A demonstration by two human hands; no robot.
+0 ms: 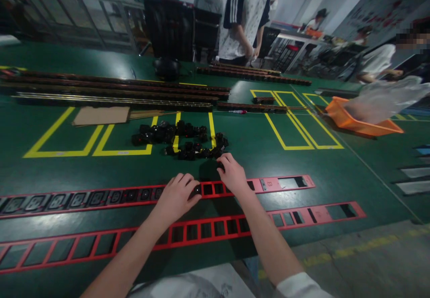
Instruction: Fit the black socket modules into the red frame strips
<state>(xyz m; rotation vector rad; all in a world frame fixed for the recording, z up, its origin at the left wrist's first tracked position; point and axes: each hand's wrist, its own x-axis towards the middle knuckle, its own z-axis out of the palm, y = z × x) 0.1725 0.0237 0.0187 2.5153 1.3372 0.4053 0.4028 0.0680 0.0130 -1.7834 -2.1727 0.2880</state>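
Observation:
Two long red slotted frames lie across the table in front of me. In the far red frame (242, 186), a row of square black parts with round centres (79, 199) fills the left slots. My left hand (178, 198) rests over this frame, thumb and fingertips closed about a small black part (197, 189) at a slot. Just beyond the frame, my right hand (231, 172) pinches another small black part (220, 165), mostly hidden by the fingers. Loose black parts (191, 150) lie in a heap beyond both hands. The near red frame (211, 229) passes below my forearms.
Long dark strips (110, 94) lie in stacks at the back. A piece of cardboard (101, 115) is at left, near yellow tape outlines (122, 152). An orange bin (366, 125) with clear plastic stands at right. Across the table stands a person (247, 20).

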